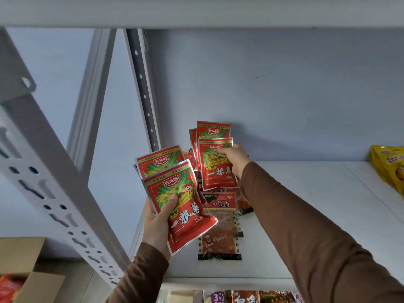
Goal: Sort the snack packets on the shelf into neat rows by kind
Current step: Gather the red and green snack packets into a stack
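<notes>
sorting partly done, by my estimate; left hand at 7 o'clock grips two red packets, thumb curled over the front one; just beyond, clear dark-edged packets lie mixed on the shelf, not yet rowed; right hand at centre pinches another red packet; behind it more red ones lean on the back wall; yellow bags at 3 o'clock stand well apart; metal upright at 11 o'clock flanks the pile.

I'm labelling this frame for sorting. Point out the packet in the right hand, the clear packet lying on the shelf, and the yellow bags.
Right-hand packet (216,171), head view: red lower front.
Clear packet (219,239), head view: see-through middle.
Yellow bags (391,169), head view: front face.
</notes>
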Demonstrator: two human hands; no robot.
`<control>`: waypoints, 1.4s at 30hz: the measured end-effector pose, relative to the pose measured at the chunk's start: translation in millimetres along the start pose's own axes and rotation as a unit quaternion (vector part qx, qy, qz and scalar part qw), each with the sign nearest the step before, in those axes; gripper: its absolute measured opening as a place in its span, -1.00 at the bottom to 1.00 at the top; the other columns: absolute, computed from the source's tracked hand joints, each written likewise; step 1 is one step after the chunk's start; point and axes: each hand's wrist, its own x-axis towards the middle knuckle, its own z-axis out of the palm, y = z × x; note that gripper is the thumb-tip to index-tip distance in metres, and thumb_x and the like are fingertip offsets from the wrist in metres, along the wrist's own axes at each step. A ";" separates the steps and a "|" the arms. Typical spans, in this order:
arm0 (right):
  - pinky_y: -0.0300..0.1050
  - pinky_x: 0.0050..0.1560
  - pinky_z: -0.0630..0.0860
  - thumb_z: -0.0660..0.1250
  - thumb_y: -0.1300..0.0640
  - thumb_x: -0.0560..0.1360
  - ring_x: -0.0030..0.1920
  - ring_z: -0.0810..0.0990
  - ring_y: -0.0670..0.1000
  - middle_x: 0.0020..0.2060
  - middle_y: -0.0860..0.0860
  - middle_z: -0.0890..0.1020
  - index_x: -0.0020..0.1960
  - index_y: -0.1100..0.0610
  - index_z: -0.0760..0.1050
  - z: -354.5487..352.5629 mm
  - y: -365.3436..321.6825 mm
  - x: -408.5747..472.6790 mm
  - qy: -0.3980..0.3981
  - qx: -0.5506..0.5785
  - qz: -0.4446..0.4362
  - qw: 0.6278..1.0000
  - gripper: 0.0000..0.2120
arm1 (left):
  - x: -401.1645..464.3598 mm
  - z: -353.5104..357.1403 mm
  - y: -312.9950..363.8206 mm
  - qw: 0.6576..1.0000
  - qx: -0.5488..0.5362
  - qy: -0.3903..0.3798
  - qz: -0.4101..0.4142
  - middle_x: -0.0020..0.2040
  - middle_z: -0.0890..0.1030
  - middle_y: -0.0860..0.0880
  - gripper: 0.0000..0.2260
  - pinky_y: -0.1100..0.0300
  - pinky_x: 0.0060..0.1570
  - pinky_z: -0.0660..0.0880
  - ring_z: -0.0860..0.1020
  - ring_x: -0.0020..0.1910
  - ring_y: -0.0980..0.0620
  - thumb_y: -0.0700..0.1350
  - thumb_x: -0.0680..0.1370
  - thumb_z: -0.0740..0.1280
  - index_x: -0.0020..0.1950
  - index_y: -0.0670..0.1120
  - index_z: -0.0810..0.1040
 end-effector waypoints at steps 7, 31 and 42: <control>0.15 0.06 0.63 0.39 0.11 0.55 0.00 0.72 0.12 0.01 0.07 0.72 0.16 0.11 0.54 -11.6 -39.0 -52.2 -0.039 0.041 -0.181 0.982 -0.80 | 8.0 23.5 16.3 0.995 0.039 -0.091 0.014 0.09 0.71 -0.08 -0.49 -0.03 -0.22 0.65 0.72 -0.06 -0.21 0.00 0.42 0.52 0.34 0.09 0.48; 0.15 0.30 0.50 0.37 0.10 0.55 0.27 0.59 0.18 0.28 0.13 0.59 0.46 0.05 0.35 -212.7 -21.1 -204.6 -0.161 0.035 -0.127 0.978 -0.50 | -41.0 190.2 -63.6 0.941 0.119 -0.305 -0.083 0.13 0.69 -0.20 -0.30 -0.06 -0.13 0.63 0.70 -0.07 -0.27 -0.12 0.32 0.57 0.40 0.04 0.37; 0.03 0.12 0.61 0.46 0.02 0.50 0.10 0.68 -0.03 0.13 -0.10 0.68 0.34 -0.16 0.40 -377.7 19.8 -188.7 -0.030 -0.039 -0.129 0.990 -0.54 | -100.9 339.2 -171.9 0.958 0.116 -0.226 -0.131 0.01 0.72 -0.12 -0.45 0.03 -0.23 0.65 0.73 -0.14 -0.16 -0.10 0.40 0.57 0.29 0.06 0.39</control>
